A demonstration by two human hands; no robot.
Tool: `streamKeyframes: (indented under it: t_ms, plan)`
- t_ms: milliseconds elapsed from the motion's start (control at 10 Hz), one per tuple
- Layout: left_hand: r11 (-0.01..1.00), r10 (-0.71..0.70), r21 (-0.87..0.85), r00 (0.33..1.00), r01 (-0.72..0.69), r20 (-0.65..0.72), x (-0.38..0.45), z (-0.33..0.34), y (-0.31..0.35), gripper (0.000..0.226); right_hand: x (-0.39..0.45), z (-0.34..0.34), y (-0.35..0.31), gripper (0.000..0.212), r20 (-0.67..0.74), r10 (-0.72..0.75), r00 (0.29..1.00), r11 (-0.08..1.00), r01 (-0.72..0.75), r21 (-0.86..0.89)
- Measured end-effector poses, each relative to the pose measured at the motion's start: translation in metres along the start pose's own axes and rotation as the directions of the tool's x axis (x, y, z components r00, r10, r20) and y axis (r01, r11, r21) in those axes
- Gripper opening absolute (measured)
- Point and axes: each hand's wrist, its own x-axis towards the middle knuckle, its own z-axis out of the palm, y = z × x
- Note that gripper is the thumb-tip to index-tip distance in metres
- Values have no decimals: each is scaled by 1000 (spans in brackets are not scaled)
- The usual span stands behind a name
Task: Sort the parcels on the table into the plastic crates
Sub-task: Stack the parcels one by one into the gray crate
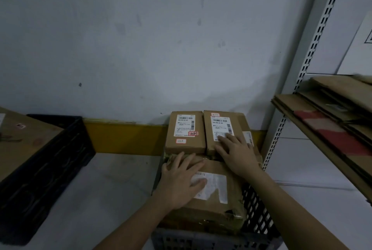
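a dim, scuffed grey wall [141, 38] fills the view, with a yellow band [124, 137] along its base. a pale tabletop [112, 179] sits below. at right, slotted white shelving uprights [314, 48] carry flattened cardboard [332, 113].

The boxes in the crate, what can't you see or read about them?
- Label print on the two small boxes, head view: too small to read.
- Big box label: partly under the left hand.
- Crate inside: hidden by boxes.
- Right hand covers part of a label.
- Left crate: cut off by the edge.
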Motion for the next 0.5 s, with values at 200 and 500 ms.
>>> streamKeyframes:
  t_ms: [200,500]
  plan:
    - [1000,0,8,1000,0,-6,0,-1,3,64,-2,-1,-1,55,16,16,1000,1000,-16,13]
    - [899,-32,-437,999,22,-16,-4,-38,-10,64,-1,-22,-71,30,-243,32,969,997,-15,70]
